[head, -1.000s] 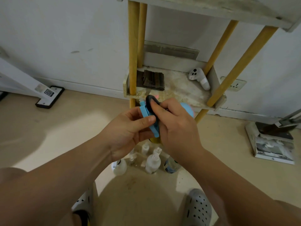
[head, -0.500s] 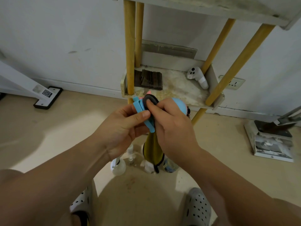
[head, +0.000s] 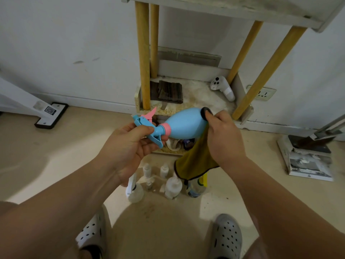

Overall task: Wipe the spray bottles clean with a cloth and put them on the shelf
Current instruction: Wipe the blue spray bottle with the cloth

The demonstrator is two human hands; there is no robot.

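A: Where is the blue spray bottle [head: 183, 126]?

B: In the air in front of the shelf [head: 205, 94], lying on its side. Its spray head, blue with a pink trigger, points left; its round base points right. A pink collar rings the neck.

A: What are the hands doing?

B: The left hand [head: 128, 146] grips the spray head, thumb on top and fingers curled underneath. The right hand [head: 222, 137] is closed on a yellow cloth [head: 194, 163] with a dark edge, pressing it against the bottle's base. The rest of the cloth hangs down below the bottle.

A: And below that?

B: A group of small bottles [head: 173, 186] stands on the floor [head: 56, 156], just under the hanging cloth. Most are white or clear, and at least 1 has a white trigger head. I cannot read their labels.

A: What is on the shelf itself?

B: On the lower board, a dark folded cloth [head: 167, 89] lies at the left beside a yellow post. A white controller [head: 222, 87] lies at the right, near the back wall. 4 yellow posts rise to a board above.

A: Anything farther out?

B: 2 grey perforated clogs [head: 226, 238] show at the bottom edge. A flat black-rimmed base [head: 51, 115] with a code sticker sits on the floor at the left. A white box [head: 306, 157] is at the right, and a wall socket [head: 263, 93] sits behind the right post.
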